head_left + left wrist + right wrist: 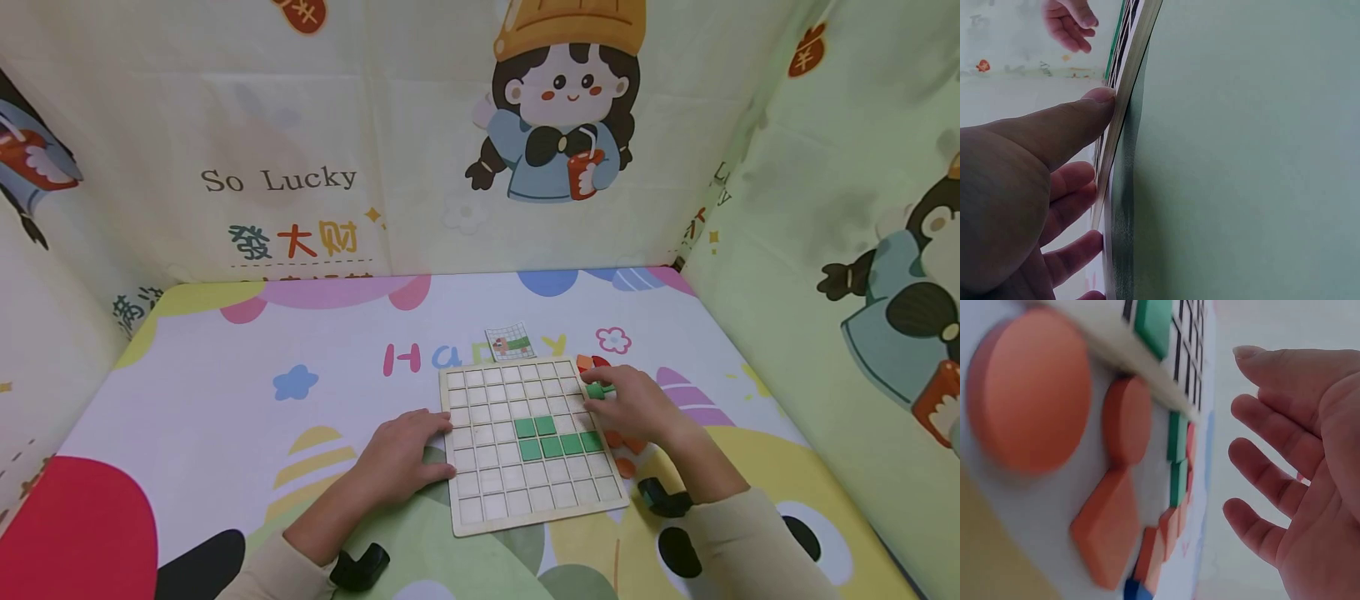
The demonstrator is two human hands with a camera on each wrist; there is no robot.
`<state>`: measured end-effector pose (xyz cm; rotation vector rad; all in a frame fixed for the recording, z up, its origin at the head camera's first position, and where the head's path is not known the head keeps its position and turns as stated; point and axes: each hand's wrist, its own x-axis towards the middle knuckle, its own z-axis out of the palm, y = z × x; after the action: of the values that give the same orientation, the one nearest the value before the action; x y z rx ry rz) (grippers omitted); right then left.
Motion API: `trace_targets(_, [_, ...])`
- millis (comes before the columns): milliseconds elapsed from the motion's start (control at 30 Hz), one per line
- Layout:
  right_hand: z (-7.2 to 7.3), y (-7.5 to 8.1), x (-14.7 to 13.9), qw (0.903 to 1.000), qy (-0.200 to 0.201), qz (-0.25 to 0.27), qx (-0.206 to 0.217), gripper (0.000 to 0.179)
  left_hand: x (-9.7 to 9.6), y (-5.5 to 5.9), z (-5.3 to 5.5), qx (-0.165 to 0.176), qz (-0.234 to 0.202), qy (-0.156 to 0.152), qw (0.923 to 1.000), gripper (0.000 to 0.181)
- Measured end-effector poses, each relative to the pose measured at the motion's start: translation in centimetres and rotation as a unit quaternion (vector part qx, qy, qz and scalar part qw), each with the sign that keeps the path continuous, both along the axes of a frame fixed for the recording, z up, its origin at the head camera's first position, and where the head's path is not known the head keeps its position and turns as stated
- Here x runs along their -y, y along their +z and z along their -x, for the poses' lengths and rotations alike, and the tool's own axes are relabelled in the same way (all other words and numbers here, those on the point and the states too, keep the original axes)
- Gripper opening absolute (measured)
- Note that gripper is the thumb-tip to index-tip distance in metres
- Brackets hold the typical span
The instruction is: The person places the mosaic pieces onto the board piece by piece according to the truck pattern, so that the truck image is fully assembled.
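A wooden grid board [491, 479] lies on the patterned tablecloth, with several green square tiles [551, 447] set in two adjoining rows of its cells. My left hand [401, 454] rests at the board's left edge; in the left wrist view its thumb [1079, 122] and fingertips touch the rim. Over the board's right edge hovers my right hand [633, 400], its fingers loosely bent and nothing between them in the right wrist view. Loose green tiles [1177, 437] lie on the cloth beside the board, partly covered by that hand in the head view.
Orange round pieces [1029, 390] and an orange square piece [1107, 531] lie along the board's right side, with a blue piece [1137, 590] near them. A small picture card [510, 342] lies behind the board. Printed cloth walls [420, 150] enclose the table.
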<state>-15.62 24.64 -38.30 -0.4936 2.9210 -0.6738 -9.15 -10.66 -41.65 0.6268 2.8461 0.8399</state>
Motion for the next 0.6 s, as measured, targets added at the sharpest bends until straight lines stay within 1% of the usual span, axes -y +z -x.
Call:
trace_targets(333, [0.2,-0.9,-1.2,0.9998,0.013,-0.01,-0.011,0.035,0.0,-0.1,0.0,-0.003,-0.002,-0.002,1.0,0.051])
trace_targets(600, [0.0,-0.9,-1.5,0.998,-0.005,-0.058,0.024,0.046,0.0,0.0,0.0,0.0,-0.001,-0.001,1.0,0.051])
